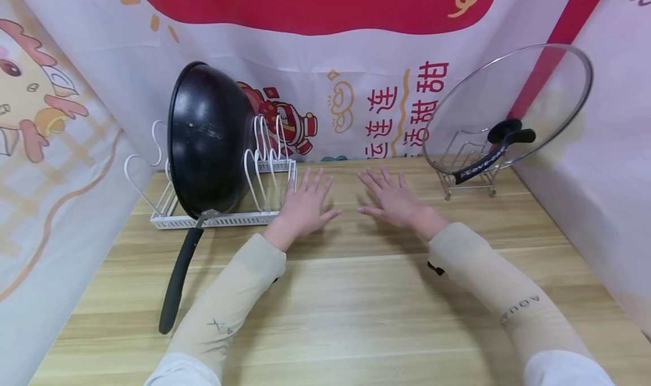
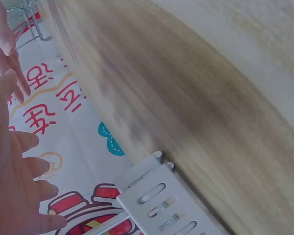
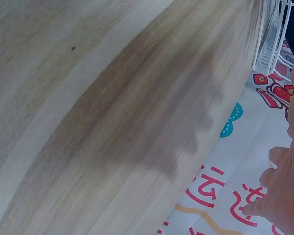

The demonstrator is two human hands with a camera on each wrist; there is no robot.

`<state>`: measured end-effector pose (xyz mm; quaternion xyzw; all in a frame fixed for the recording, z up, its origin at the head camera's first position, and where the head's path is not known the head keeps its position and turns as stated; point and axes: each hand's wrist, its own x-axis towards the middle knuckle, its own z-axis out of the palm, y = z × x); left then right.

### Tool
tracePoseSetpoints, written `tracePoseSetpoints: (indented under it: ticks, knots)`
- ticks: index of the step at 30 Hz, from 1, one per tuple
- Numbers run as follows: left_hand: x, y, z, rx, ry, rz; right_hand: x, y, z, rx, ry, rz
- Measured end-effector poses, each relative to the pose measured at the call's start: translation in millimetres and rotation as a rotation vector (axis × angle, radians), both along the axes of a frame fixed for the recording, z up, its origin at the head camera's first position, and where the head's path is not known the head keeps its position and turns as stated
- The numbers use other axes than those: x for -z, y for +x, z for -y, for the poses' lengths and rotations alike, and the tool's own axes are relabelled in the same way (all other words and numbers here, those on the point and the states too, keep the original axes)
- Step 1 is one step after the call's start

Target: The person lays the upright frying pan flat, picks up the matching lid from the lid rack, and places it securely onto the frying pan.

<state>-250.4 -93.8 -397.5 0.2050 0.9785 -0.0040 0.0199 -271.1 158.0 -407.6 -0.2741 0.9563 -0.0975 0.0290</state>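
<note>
My left hand (image 1: 305,207) is spread over the middle of the wooden table, its fingers straight and holding nothing. It is close to the right end of a white rack (image 1: 239,219). In that rack a black wok (image 1: 211,137) stands on its side, its long black handle (image 1: 180,281) reaching toward the front. Facing the left hand, my right hand (image 1: 390,202) is also spread, with nothing in it. Beyond it at the right, a glass lid (image 1: 458,106) with a black knob and handle (image 1: 480,165) leans upright in a small wire rack (image 1: 468,187).
A printed cloth (image 1: 335,52) with red lettering hangs behind the wooden table (image 1: 346,312). More cloth (image 1: 46,148) closes off the left side, and a pale cloth wall (image 1: 610,165) stands at the right. Several upright white wire loops (image 1: 264,177) rise from the white rack beside the wok.
</note>
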Motion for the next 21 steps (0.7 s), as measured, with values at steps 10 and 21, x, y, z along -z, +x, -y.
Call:
tracePoseSetpoints:
  ticks: [10,21]
  knots:
    - [-14.1,4.0,0.8,0.016,-0.002,-0.02,-7.9,3.3,-3.7,-0.017,-0.003,-0.001]
    - [-31.8,9.3,3.4,0.022,-0.008,-0.003,-17.1,6.9,-5.3,-0.012,0.006,0.002]
